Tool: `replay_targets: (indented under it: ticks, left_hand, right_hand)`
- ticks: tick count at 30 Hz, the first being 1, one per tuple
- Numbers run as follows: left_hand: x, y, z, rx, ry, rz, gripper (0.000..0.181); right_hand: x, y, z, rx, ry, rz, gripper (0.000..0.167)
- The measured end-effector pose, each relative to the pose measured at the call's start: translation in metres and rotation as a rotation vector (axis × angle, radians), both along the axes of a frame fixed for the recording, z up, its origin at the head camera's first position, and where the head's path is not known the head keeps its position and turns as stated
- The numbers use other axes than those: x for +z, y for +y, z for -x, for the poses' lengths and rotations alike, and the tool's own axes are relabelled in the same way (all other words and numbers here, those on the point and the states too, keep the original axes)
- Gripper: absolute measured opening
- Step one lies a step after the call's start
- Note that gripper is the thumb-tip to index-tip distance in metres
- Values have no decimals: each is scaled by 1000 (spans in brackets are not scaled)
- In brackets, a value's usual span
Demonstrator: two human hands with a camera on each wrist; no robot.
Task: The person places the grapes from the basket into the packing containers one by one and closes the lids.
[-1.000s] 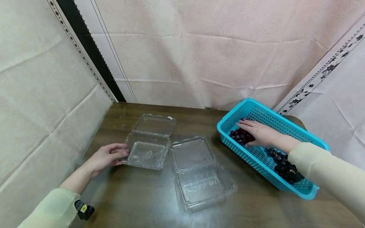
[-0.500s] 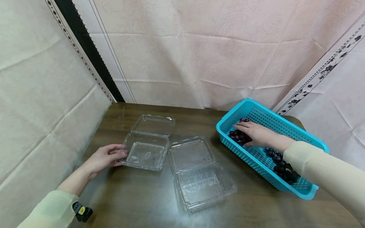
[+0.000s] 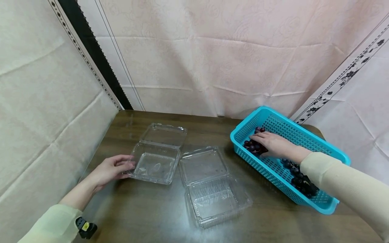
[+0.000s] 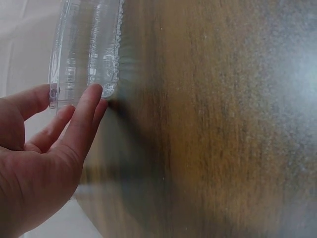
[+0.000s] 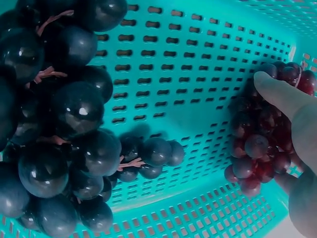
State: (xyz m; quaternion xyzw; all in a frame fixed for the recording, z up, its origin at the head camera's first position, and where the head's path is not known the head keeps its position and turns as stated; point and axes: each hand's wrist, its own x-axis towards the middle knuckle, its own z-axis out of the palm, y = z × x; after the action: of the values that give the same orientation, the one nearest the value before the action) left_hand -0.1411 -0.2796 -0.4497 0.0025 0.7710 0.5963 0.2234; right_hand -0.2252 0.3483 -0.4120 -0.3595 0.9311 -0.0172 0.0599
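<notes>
In the head view my left hand (image 3: 110,169) holds the near-left corner of an open clear plastic clamshell box (image 3: 156,166). The left wrist view has the thumb at the rim and the other fingers against the box's side (image 4: 89,54). Inside a turquoise basket (image 3: 264,168) on the right, my right hand (image 3: 273,144) grips a bunch of dark red grapes (image 3: 254,147) from above; in the right wrist view, thumb and fingers lie around those red grapes (image 5: 256,146). The hand hides part of the bunch.
Black grapes (image 3: 301,179) lie in the basket's near half, partly under the right sleeve. Another open clamshell box (image 3: 217,199) sits mid-table, between the first box and the basket. Patterned cloth (image 3: 194,60) hangs along the back of the wooden table (image 3: 146,212).
The right hand has shifted slightly left and down over the red grapes, its fingers bending more around them. The left hand and the box are nearly still.
</notes>
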Motion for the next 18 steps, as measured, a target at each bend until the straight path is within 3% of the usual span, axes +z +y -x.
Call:
replay_targets:
  ticks: [18]
  left_hand:
    - [-2, -3, -1, -7, 6, -11, 59]
  right_hand:
    - [-11, 2, 6, 55, 115, -33, 77]
